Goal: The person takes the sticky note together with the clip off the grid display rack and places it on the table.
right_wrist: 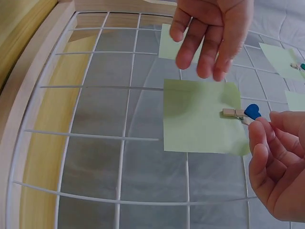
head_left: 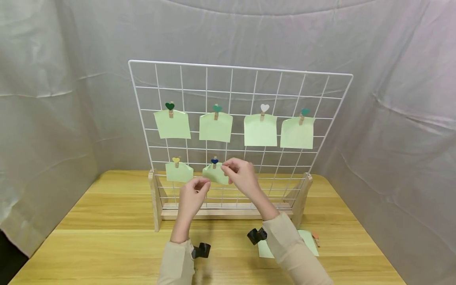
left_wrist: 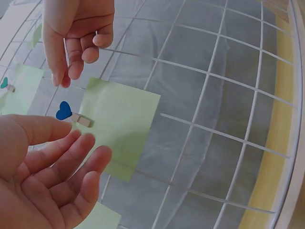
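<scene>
A pale green paper square hangs on the white wire grid from a small wooden clothespin with a dark blue heart. My right hand is at the upper right of this sheet, its loosely bent fingers just apart from the clothespin. Below and left of the sheet is my left hand, thumb and fingers relaxed with nothing between them. In the left wrist view, the blue heart lies between both hands, untouched. The right wrist view has the paper hanging flat against the wires.
Beside it hangs a sheet under a yellow-heart clothespin. A row of several clipped sheets is above. Wooden feet hold the grid upright. Loose green paper and an orange-topped clothespin lie at the table's right.
</scene>
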